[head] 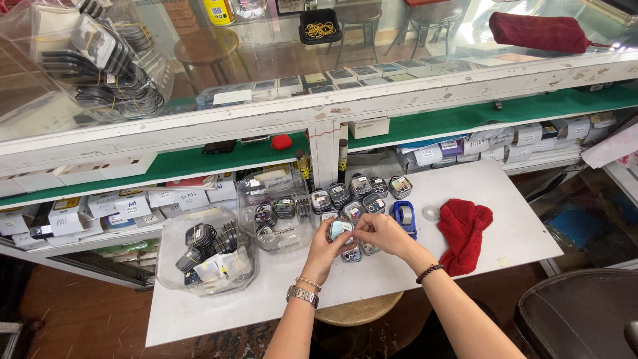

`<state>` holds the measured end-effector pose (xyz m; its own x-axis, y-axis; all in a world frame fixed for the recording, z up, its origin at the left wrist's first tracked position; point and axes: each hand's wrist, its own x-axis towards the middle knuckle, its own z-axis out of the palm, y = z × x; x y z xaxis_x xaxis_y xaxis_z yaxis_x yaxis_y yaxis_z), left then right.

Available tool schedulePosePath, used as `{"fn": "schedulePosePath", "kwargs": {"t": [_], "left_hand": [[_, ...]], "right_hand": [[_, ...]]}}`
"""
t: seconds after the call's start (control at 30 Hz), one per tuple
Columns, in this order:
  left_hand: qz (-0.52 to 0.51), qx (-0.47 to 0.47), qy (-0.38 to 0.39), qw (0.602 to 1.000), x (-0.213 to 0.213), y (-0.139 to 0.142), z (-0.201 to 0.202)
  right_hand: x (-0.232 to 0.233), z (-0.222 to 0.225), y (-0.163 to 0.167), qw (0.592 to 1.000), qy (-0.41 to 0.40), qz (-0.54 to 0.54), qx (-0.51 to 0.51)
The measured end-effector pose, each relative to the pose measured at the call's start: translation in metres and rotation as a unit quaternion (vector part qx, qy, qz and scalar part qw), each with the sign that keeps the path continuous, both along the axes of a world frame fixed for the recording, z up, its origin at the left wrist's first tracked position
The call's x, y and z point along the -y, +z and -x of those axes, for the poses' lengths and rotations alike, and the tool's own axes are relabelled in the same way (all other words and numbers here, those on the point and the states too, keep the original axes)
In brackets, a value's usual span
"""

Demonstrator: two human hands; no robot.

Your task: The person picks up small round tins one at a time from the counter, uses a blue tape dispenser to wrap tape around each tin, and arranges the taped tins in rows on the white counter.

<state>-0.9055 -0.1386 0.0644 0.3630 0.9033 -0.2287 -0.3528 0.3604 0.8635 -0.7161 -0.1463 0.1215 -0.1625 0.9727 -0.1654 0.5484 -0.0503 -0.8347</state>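
Observation:
Both my hands meet over the middle of the white table [505,229]. My left hand [324,249] holds a small square clear case [340,229] with a dark insert. My right hand [382,233] pinches the right edge of the same case. Right under my hands lie two more small cases [351,254]. Several similar cases [352,193] stand in rows just beyond them. A blue tape dispenser [403,216] sits close to my right hand.
A clear plastic bag [207,259] full of cases lies at the left, with a clear box [276,206] of cases behind it. A red cloth [464,233] and a tape roll [431,213] lie at the right. Green shelves [199,163] with white boxes run behind.

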Motion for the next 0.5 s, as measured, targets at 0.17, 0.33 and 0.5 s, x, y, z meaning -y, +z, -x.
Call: {"fn": "schedulePosePath", "kwargs": {"t": [0.17,0.33,0.5], "left_hand": [[0.084,0.086,0.048,0.992,-0.008,-0.004,0.005],[0.109,0.086,0.100,0.985,-0.011,-0.005,0.008],[0.066,0.083,0.113,0.988,-0.009,-0.008,0.005]], "right_hand": [[0.010,0.014,0.010,0.993,-0.056,-0.096,-0.045],[0.048,0.055,0.015,0.945,-0.191,-0.263,0.042],[0.064,0.083,0.013,0.924,-0.146,-0.341,0.091]]}}
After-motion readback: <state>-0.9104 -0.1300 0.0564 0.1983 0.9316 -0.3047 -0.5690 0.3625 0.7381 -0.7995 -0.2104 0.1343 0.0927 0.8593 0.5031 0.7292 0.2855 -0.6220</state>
